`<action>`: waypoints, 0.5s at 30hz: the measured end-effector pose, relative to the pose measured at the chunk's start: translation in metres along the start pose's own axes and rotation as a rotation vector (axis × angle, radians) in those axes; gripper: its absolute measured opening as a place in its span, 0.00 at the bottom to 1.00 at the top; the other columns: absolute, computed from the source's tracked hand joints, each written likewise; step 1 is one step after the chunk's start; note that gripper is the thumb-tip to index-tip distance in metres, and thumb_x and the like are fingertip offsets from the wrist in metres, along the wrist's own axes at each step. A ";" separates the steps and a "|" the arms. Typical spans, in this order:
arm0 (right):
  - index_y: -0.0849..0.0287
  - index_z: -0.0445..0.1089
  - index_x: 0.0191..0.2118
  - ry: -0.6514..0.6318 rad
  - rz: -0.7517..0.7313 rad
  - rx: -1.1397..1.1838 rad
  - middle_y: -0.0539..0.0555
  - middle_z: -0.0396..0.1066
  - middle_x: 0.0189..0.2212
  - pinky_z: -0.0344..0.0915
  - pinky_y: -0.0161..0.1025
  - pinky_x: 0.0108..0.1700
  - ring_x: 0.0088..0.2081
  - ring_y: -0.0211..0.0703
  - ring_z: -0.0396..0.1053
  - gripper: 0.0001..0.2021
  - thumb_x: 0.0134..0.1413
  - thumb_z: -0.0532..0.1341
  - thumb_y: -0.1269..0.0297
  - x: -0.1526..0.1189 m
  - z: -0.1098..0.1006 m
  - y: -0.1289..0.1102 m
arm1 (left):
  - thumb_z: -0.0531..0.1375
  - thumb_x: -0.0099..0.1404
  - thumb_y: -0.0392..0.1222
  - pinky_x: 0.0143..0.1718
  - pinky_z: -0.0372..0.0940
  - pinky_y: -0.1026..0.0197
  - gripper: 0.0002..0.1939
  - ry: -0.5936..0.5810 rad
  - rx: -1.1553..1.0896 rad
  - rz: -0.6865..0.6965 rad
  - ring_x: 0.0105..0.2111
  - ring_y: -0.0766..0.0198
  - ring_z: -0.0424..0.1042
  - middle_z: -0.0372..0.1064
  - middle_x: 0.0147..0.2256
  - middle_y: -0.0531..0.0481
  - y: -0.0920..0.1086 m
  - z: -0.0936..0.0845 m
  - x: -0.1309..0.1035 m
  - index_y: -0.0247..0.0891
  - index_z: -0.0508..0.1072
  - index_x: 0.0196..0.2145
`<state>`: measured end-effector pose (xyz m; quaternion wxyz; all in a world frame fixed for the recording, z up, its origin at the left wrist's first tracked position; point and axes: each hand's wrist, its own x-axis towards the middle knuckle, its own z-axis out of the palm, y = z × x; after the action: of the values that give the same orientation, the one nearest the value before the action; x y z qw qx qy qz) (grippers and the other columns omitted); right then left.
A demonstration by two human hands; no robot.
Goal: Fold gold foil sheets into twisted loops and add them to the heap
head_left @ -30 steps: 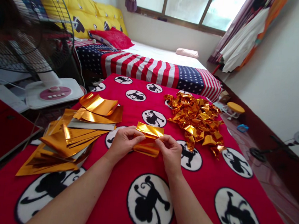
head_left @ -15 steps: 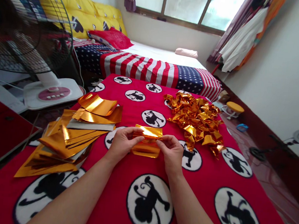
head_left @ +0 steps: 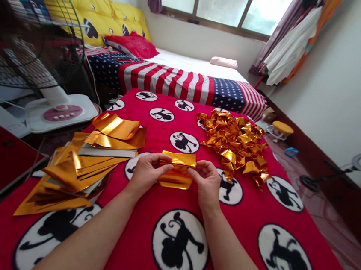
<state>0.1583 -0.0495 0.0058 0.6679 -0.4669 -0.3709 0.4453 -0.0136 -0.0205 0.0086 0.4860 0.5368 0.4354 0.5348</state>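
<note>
While foil sheet [head_left: 176, 171] rests over red surface [head_left: 241, 236], left hand [head_left: 146, 172] and right hand [head_left: 206, 183] each pinch one end, grip tight; foil stack [head_left: 76, 171] left, folded pile [head_left: 236, 143] right.

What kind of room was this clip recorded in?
Most likely a bedroom at home, used for handcraft. A bed with a flag-patterned cover and pillows lies under a window, a standing fan is on the left, and gold foil sheets lie on a red monkey-print blanket.
</note>
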 end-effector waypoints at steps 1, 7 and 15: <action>0.57 0.68 0.33 0.002 -0.002 0.003 0.48 0.73 0.29 0.70 0.37 0.38 0.32 0.39 0.72 0.15 0.37 0.72 0.67 0.000 0.000 0.000 | 0.72 0.47 0.42 0.34 0.73 0.62 0.14 0.004 0.009 0.007 0.31 0.60 0.77 0.78 0.31 0.47 -0.001 0.000 0.001 0.34 0.78 0.31; 0.58 0.68 0.33 0.032 -0.017 0.047 0.47 0.73 0.29 0.68 0.34 0.37 0.32 0.37 0.72 0.15 0.37 0.72 0.69 0.002 -0.001 0.001 | 0.71 0.48 0.45 0.38 0.73 0.60 0.20 -0.047 -0.034 -0.026 0.35 0.58 0.78 0.79 0.35 0.44 -0.005 -0.003 0.003 0.33 0.78 0.37; 0.57 0.68 0.34 0.027 -0.039 0.046 0.48 0.73 0.30 0.68 0.35 0.37 0.33 0.38 0.72 0.15 0.39 0.71 0.68 0.002 -0.004 0.003 | 0.73 0.43 0.46 0.38 0.73 0.61 0.23 0.019 -0.051 -0.063 0.33 0.59 0.77 0.79 0.34 0.44 -0.004 -0.007 0.005 0.32 0.78 0.36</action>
<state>0.1615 -0.0486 0.0016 0.6919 -0.4502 -0.3607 0.4341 -0.0198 -0.0147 0.0053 0.5119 0.5052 0.4430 0.5353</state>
